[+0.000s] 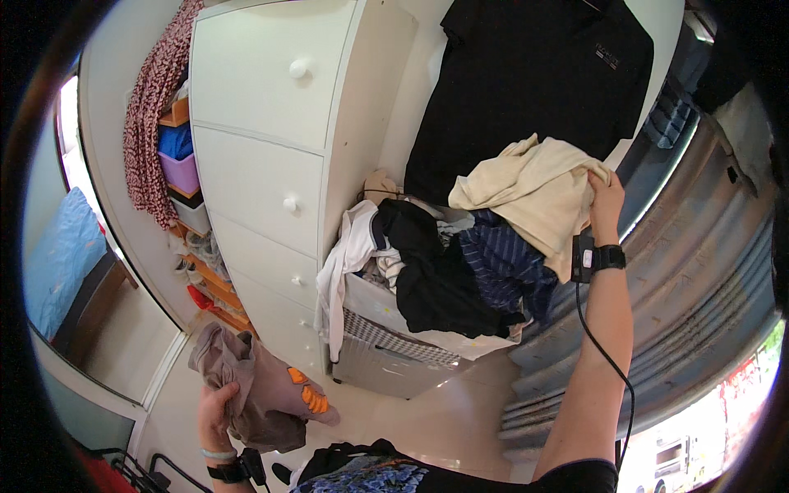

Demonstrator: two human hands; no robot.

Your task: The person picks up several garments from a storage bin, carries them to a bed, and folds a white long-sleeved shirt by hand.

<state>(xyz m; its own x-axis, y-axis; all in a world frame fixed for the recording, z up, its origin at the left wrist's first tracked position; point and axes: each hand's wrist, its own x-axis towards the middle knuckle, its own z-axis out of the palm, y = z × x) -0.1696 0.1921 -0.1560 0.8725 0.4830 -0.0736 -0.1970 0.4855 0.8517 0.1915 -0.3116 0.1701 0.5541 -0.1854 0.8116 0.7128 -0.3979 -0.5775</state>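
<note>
My left hand (217, 407) grips a bunched grey-brown garment (265, 394) with an orange print, held low above the floor. Out to the right, my right hand (604, 200) pinches the edge of a cream-coloured cloth garment (530, 185). That cloth drapes over a heap of clothes in a basket with a white liner (425, 339). In the heap lie a black garment (431, 271), a navy striped garment (502, 259) and a white garment (339, 271) hanging over the left side. Behind them a black T-shirt (530, 92) hangs against the wall.
A white chest of drawers (262, 185) with round knobs stands left of the basket. Grey curtains (678, 296) hang at the right. A grey lidded box (388, 370) sits under the basket. Wooden shelves (212, 271) with shoes and a patterned curtain (157, 117) are at the left.
</note>
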